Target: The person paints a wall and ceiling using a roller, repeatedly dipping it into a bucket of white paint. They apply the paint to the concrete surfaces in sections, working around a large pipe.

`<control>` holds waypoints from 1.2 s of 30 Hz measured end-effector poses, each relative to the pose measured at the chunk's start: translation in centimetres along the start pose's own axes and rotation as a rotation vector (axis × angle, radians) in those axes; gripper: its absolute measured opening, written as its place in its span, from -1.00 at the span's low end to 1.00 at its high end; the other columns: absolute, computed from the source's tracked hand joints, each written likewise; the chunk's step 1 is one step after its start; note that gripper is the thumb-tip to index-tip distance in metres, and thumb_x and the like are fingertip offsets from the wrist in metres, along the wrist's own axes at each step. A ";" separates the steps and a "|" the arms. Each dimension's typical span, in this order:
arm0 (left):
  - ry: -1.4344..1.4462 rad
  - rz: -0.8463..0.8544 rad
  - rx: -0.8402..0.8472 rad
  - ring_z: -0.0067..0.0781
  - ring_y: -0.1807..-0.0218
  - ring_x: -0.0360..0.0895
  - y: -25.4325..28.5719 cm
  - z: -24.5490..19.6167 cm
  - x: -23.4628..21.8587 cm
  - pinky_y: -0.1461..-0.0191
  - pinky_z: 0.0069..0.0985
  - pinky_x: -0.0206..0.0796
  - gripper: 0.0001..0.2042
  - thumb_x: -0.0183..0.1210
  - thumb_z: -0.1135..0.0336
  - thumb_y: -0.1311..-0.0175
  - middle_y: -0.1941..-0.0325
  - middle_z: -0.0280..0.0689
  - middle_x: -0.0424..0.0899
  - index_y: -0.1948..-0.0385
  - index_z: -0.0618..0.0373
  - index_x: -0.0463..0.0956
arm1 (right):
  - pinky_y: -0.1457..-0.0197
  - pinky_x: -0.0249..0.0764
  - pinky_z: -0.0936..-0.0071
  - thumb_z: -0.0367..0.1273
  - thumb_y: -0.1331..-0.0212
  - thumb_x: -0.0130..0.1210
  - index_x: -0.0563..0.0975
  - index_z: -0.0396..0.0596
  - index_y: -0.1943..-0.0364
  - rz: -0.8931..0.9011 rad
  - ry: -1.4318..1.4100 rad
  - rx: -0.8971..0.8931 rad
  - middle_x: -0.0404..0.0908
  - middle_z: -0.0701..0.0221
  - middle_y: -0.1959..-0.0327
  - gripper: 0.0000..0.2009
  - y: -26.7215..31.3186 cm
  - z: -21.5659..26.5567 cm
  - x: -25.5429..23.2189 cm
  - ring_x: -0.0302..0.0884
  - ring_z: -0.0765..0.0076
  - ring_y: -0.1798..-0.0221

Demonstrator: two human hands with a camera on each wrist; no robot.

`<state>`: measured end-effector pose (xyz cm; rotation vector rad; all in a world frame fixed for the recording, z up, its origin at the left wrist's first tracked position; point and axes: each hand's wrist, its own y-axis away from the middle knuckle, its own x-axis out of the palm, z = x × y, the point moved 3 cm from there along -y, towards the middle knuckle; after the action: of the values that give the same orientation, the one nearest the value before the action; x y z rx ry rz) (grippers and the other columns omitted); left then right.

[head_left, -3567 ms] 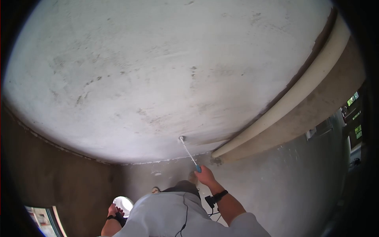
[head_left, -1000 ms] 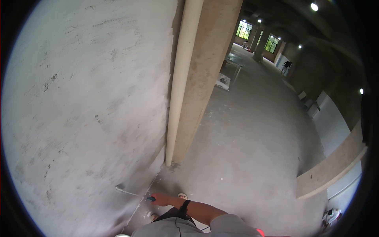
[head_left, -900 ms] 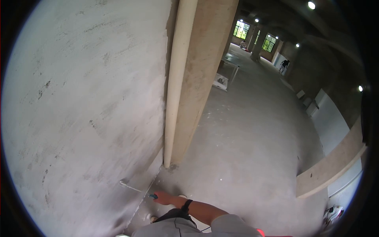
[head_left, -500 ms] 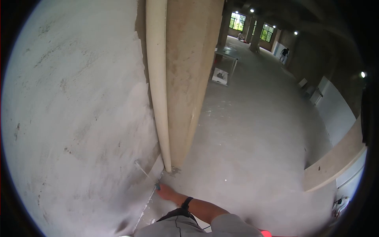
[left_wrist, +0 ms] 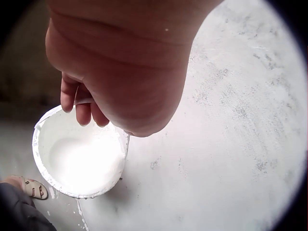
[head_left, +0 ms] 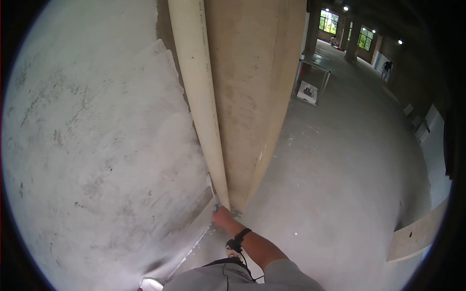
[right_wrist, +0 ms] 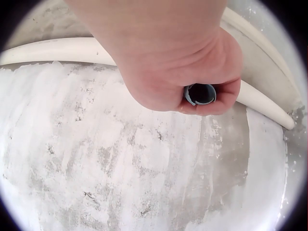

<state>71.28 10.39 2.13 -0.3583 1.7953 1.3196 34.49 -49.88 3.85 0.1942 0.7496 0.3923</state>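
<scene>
Head view: rough plastered wall (head_left: 97, 145) fills the left half of the frame, grey-white, mottled with darker scuffs and a brighter, freshly coated patch near centre. A smooth cream pipe (head_left: 199, 97) runs from top centre down to the floor beside a tan concrete column (head_left: 252, 87). Dusty grey concrete floor (head_left: 340, 169) stretches to the upper right, toward lit windows. My right hand (head_left: 222, 216) sits low centre at the pipe's foot, fist closed round a blue handle (head_left: 217, 207); the tool's head I cannot make out here. Rim of a white bucket (head_left: 149, 282) shows at the bottom edge.

Left wrist view: my left hand (left_wrist: 120, 72) fills the upper frame, fingers curled round the thin bucket handle. The round bucket (left_wrist: 79, 161) hangs below at lower left, with white paint inside and a drip-crusted rim. Wall behind is pale and speckled.

Right wrist view: my right hand (right_wrist: 183, 62) is clamped on the hollow blue handle (right_wrist: 199, 94), its open end facing the camera. Streaky wet white coating covers the wall below; the pipe curves across the top
</scene>
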 end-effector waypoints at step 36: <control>1.143 -0.013 -0.614 -0.16 0.60 0.51 1.2 15.6 10.5 0.59 -0.19 0.37 -0.71 -0.01 0.18 -0.24 0.57 -0.10 0.48 0.41 0.31 0.42 | 0.00 0.43 0.01 -0.20 -0.05 0.04 0.51 -0.29 0.28 0.259 0.066 -0.114 0.58 -0.13 0.27 -0.64 21.5 6.8 13.0 0.51 -0.30 0.11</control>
<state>71.49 27.18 -6.36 -1.7304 2.1479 1.8128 41.90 -25.21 7.31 0.1721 0.7674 0.6888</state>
